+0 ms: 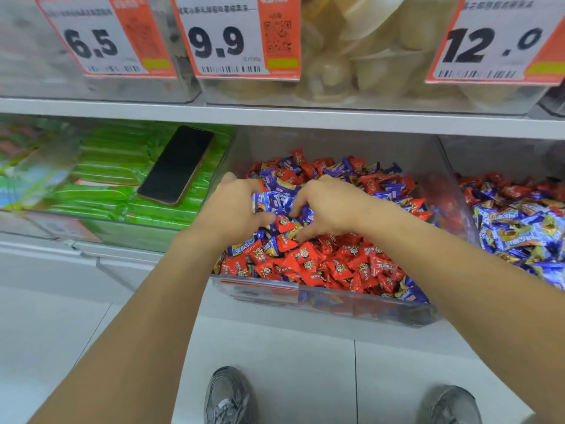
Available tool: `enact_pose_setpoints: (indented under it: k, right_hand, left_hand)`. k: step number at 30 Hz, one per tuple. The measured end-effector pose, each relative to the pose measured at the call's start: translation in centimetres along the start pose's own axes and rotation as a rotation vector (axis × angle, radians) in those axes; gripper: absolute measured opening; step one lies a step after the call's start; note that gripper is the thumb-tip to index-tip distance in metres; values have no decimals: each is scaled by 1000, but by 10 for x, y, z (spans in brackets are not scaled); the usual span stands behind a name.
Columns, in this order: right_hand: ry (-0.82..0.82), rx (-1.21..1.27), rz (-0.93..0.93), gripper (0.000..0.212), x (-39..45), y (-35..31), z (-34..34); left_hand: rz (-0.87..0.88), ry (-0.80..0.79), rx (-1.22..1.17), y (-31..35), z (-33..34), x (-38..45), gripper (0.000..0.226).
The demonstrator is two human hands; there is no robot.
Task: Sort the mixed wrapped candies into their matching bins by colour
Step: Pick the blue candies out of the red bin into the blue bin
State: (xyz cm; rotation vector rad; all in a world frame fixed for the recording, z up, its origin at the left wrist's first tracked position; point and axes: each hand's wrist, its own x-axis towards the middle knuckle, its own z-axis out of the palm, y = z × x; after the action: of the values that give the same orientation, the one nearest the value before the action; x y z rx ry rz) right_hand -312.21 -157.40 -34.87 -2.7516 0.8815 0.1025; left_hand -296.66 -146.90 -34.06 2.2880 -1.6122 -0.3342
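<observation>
Left hand [235, 206] clutches a bunch of blue candies [269, 201] in the mixed bin [321, 296], right hand [324, 209] apparently pinching another beside it; next, carry them to the blue bin [519, 221] off right.

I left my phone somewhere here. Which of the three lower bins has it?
The left bin, holding green packets: the phone lies on top. The other two hold red and blue candies.
</observation>
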Motion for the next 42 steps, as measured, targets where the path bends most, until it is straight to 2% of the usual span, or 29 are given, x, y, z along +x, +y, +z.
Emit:
enact_pose_setpoints:
  k: [3, 9, 15, 16, 19, 21, 27, 29, 32, 33, 36, 38, 40, 42]
  right_hand:
    - [86, -75, -14, 42, -7, 0, 0]
    - [153, 141, 5, 32, -23, 14, -10]
    - [224, 322, 129, 32, -74, 26, -31]
    - [227, 395, 154, 33, -84, 27, -32]
    - [224, 551, 226, 29, -123, 31, -42]
    - [252, 615, 275, 30, -150, 39, -50]
    - [432, 739, 511, 30, -221, 97, -73]
    - [449, 697, 596, 29, -242, 123, -77]
    - [452, 599, 700, 30, -267, 158, -79]
    - [462, 587, 724, 32, -272, 166, -78]
    - [540, 610, 756, 62, -284, 189, -69]
    - [599, 758, 728, 69, -286, 189, -69]
    - [599, 853, 672, 68, -286, 188, -73]
    - [529, 797, 650, 71, -286, 187, -76]
  left_hand:
    - [4, -7, -64, 0, 0, -1, 40]
    - [4, 16, -153, -3, -1, -1, 53]
    - [-45, -23, -508, 12, 3, -5, 47]
    - [-26, -55, -583, 19, 4, -6, 46]
    - [54, -143, -799, 48, 4, -9, 21]
    - [111, -202, -893, 76, 6, -13, 27]
    - [254, -317, -1099, 177, 35, -28, 16]
    - [343, -294, -1038, 213, 45, -30, 15]
    - [490, -138, -715, 265, 60, -28, 23]
    - [524, -130, -623, 281, 67, -25, 30]
    - [542, -344, -446, 315, 86, -18, 79]
    - [532, -442, -392, 321, 92, -15, 105]
    - [552, -394, -363, 318, 89, -13, 101]
    - [588, -270, -370, 303, 79, -15, 74]
